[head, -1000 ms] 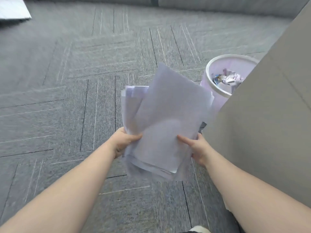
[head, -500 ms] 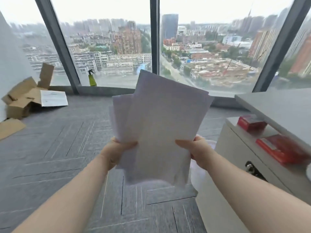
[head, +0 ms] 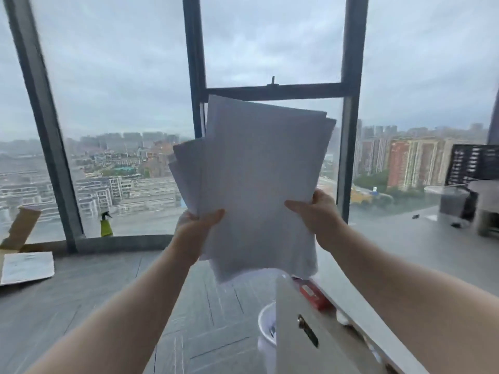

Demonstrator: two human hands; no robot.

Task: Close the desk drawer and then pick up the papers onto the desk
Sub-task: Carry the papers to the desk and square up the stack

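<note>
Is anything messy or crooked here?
Yes. The papers held by the left hand and right hand are fanned unevenly, corners sticking out. Cardboard pieces lie scattered on the floor at left.

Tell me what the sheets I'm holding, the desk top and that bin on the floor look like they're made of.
Papers: thin matte white paper, with fanned edges and a drooping bottom.
Desk: smooth pale grey top, probably laminate, with a faint sheen; uncertain.
Bin: white with a smooth rounded rim, likely plastic.

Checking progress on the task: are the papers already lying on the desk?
No, the papers are held up in the air between the left hand and the right hand, left of the desk.
</note>
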